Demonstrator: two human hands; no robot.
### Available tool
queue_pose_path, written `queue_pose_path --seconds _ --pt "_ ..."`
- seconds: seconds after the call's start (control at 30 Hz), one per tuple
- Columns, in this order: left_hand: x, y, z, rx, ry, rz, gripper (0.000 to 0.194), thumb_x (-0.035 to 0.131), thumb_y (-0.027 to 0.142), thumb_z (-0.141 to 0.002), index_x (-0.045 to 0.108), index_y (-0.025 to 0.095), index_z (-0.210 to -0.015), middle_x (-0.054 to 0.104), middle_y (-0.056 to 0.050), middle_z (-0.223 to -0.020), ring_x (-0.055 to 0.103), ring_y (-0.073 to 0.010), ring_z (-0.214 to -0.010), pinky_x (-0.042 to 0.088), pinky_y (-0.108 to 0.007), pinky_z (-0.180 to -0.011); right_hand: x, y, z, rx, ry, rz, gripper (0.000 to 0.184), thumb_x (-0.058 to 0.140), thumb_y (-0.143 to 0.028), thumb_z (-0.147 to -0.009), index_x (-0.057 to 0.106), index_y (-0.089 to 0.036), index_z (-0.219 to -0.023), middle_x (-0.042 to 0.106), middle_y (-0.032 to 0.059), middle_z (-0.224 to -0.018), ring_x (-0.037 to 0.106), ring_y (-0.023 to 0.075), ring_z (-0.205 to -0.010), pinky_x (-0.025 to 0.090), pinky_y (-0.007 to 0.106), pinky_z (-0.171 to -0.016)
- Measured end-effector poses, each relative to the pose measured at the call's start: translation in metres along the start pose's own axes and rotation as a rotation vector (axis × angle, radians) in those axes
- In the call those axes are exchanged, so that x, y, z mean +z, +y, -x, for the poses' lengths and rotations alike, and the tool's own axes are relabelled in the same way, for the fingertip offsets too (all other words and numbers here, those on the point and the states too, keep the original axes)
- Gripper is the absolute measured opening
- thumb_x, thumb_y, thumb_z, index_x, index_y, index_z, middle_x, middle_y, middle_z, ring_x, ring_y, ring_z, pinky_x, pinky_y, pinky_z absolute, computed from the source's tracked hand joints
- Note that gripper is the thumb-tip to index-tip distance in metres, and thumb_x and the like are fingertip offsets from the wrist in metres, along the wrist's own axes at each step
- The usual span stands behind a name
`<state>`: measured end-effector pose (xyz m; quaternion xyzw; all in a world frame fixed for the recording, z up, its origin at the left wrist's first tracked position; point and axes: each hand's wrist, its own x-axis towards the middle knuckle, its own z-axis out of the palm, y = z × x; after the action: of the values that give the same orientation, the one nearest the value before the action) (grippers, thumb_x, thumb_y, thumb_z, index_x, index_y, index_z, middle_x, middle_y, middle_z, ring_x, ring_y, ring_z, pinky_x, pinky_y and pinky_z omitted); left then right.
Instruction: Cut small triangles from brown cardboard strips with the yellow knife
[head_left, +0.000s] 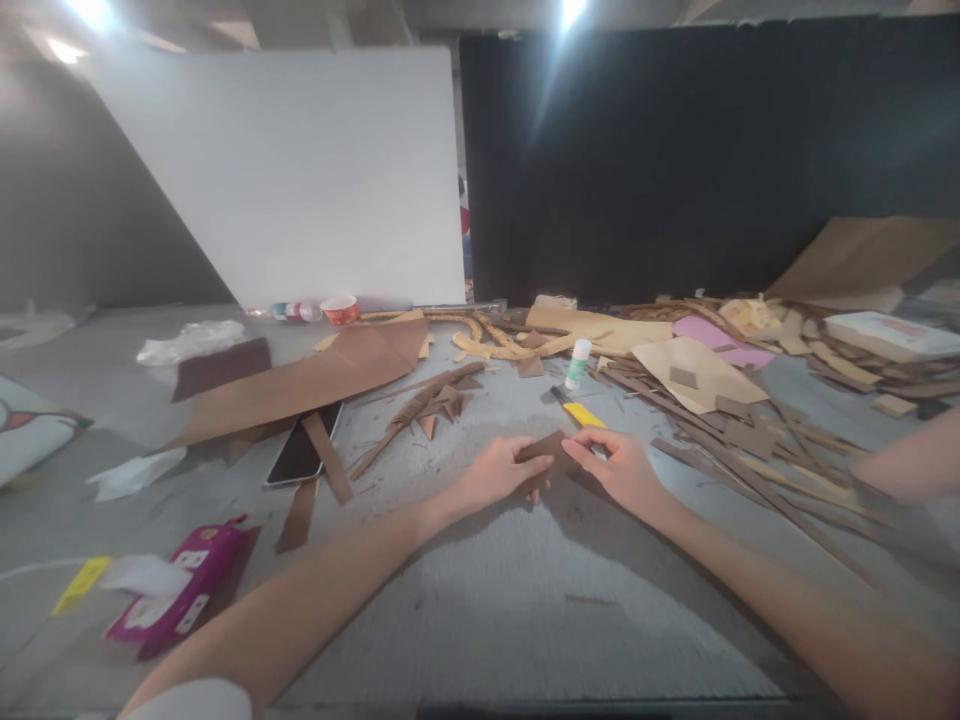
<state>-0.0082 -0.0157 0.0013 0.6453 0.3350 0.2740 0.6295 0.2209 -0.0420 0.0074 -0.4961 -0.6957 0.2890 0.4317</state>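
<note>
In the head view, the person's two hands meet over the grey table, close together on one small brown piece; it is held up between them, near the middle of the table; the left hand has it clamped between thumb and fingers, while the right hand pinches its far right corner with the fingertips; just beyond the right hand lies a yellow tool, partly hidden by that hand, and behind it a white-and-green glue stick stands upright; to the left lie a wrapped brown stem with pointed scraps beside it, then a dark-screened device partly under a long brown sheet; nearer the left arm sits a purple tissue pack; on the right, a blurred forearm of another person reaches over heaped brown strips.
</note>
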Motion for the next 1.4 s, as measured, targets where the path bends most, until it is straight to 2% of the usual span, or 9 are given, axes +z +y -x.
queue_pose_path --seconds 0.1,0.27,0.63,0.77,0.83,0.93,1.0,1.2,1.4 --pt "-0.002 -0.005 -0.004 0.048 0.151 0.001 0.047 0.079 0.059 -0.087 0.068 0.014 -0.098 0.073 -0.004 -0.075 0.069 -0.0145 -0.059 0.054 -0.025 -0.058 -0.003 0.004 -0.002 0.044 0.046 -0.02 0.039 0.067 -0.056 -0.096 0.072 -0.022 -0.078 0.072 0.0023 -0.079 0.064 0.0216 -0.078 0.049 0.033 -0.076" --pt "-0.006 -0.005 -0.007 0.124 0.285 -0.06 0.045 0.072 0.059 -0.093 0.073 0.014 -0.092 0.069 -0.002 -0.063 0.066 -0.0139 -0.054 0.05 -0.023 -0.056 -0.004 0.008 -0.004 0.069 0.041 -0.041 0.04 0.067 -0.058 -0.095 0.071 -0.021 -0.078 0.071 0.0024 -0.078 0.063 0.0213 -0.077 0.047 0.032 -0.075" --pt "-0.013 -0.01 -0.009 0.079 0.255 -0.2 0.05 0.062 0.064 -0.097 0.073 0.016 -0.09 0.067 -0.001 -0.061 0.064 -0.0137 -0.052 0.047 -0.023 -0.053 -0.009 0.015 -0.009 0.02 -0.011 0.027 0.035 0.063 -0.052 -0.099 0.072 -0.022 -0.084 0.074 0.0043 -0.086 0.065 0.0223 -0.081 0.049 0.032 -0.075" --pt "-0.015 -0.01 -0.009 0.063 0.233 -0.335 0.048 0.055 0.058 -0.104 0.071 0.017 -0.085 0.067 -0.001 -0.062 0.064 -0.0147 -0.055 0.049 -0.025 -0.057 -0.009 0.015 -0.011 -0.009 -0.013 0.066 0.031 0.063 -0.048 -0.098 0.071 -0.023 -0.082 0.075 0.0042 -0.086 0.066 0.0225 -0.081 0.048 0.033 -0.074" --pt "-0.015 -0.01 -0.009 0.108 0.269 -0.484 0.038 0.056 0.049 -0.105 0.071 0.018 -0.088 0.071 -0.003 -0.072 0.07 -0.018 -0.068 0.054 -0.029 -0.068 -0.007 0.018 -0.012 -0.055 -0.022 0.148 0.03 0.062 -0.044 -0.098 0.069 -0.023 -0.078 0.074 0.0029 -0.081 0.065 0.0213 -0.076 0.046 0.034 -0.075" --pt "-0.013 -0.01 -0.007 0.267 0.406 -0.761 0.017 0.062 0.028 -0.102 0.071 0.019 -0.112 0.076 -0.009 -0.11 0.071 -0.0257 -0.106 0.057 -0.039 -0.095 -0.005 0.025 -0.016 -0.136 -0.01 0.318 0.031 0.063 -0.038 -0.098 0.066 -0.023 -0.071 0.069 0.0002 -0.07 0.06 0.0189 -0.066 0.043 0.037 -0.081" --pt "-0.011 -0.009 -0.005 0.384 0.437 -0.929 0.026 0.06 0.019 -0.101 0.066 0.018 -0.126 0.07 -0.012 -0.13 0.062 -0.029 -0.125 0.052 -0.047 -0.108 -0.004 0.031 -0.019 -0.159 0.006 0.383 0.031 0.062 -0.037 -0.098 0.065 -0.023 -0.071 0.068 -0.0003 -0.067 0.059 0.0181 -0.064 0.041 0.039 -0.085" --pt "0.0 -0.014 0.001 0.555 0.171 -1.179 0.031 0.048 0.013 -0.105 0.068 0.018 -0.128 0.067 -0.012 -0.138 0.06 -0.0277 -0.132 0.051 -0.049 -0.114 -0.002 0.047 -0.025 -0.194 -0.002 0.459 0.034 0.057 -0.039 -0.101 0.067 -0.022 -0.074 0.069 0.0002 -0.07 0.057 0.0176 -0.066 0.037 0.041 -0.091" --pt "0.0 -0.017 0.0 0.573 0.119 -1.194 0.034 0.047 0.015 -0.105 0.069 0.017 -0.13 0.071 -0.012 -0.134 0.062 -0.0283 -0.134 0.052 -0.049 -0.115 -0.002 0.05 -0.025 -0.344 0.006 0.559 0.034 0.054 -0.035 -0.106 0.07 -0.023 -0.078 0.07 0.0012 -0.074 0.058 0.0179 -0.072 0.034 0.042 -0.094"
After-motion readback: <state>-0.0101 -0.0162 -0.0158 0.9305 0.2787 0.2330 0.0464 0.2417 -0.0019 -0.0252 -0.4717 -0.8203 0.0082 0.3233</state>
